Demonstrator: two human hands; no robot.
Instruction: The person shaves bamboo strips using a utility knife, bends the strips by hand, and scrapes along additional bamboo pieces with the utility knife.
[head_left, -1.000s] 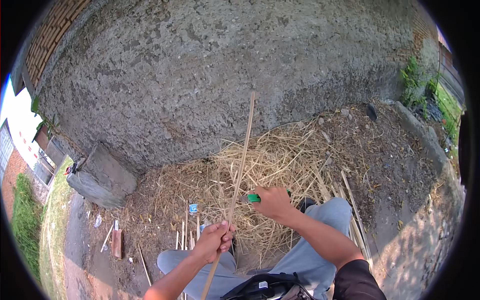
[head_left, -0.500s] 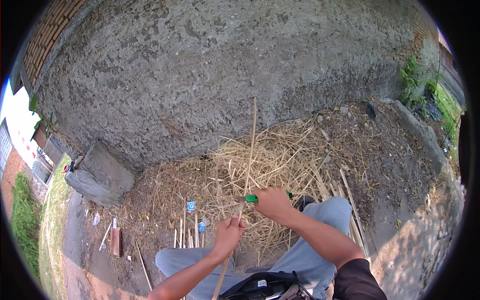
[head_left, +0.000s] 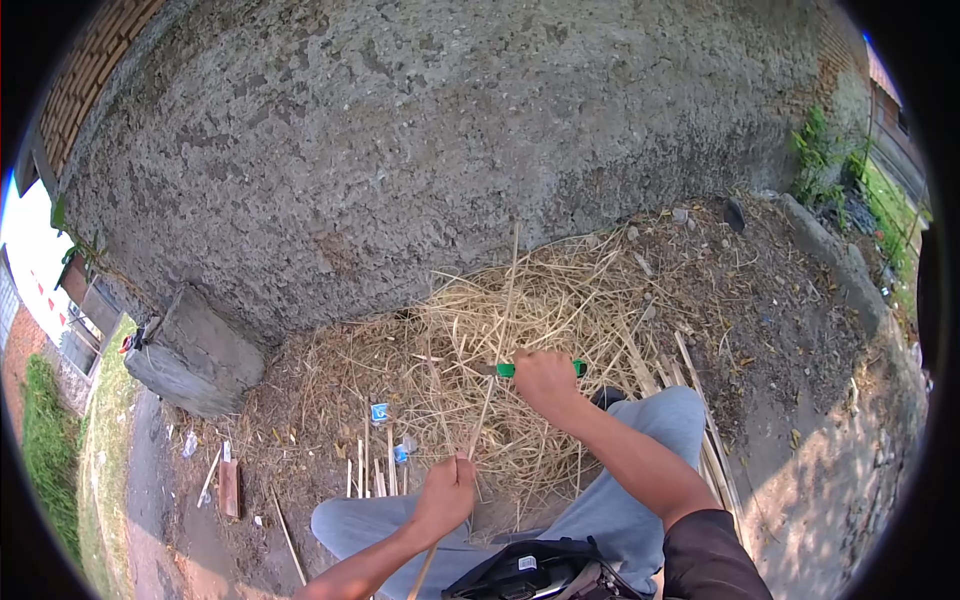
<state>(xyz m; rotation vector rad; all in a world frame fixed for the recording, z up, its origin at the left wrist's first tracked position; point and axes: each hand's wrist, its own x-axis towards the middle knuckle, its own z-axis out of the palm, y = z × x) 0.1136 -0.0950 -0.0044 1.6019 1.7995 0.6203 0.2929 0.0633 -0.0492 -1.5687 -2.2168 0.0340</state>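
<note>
A long, thin bamboo strip slants upward from below my left hand toward the wall. My left hand is closed around its lower part, over my left knee. In my right hand is a knife with a green handle, its fingers wrapped around the grip. The short blade points left and lies at the strip, above the left hand; whether it cuts into the strip is too small to tell. Beneath them spreads a heap of pale shavings.
A rough grey wall rises directly in front. Split strips lie by my right leg, and several shorter ones by my left knee. At the left stand a concrete block and a reddish piece of wood.
My left hand has moved down and slightly left with the strip, whose far tip sits lower. The knife in my right hand has shifted slightly up, so the hands are farther apart.
</note>
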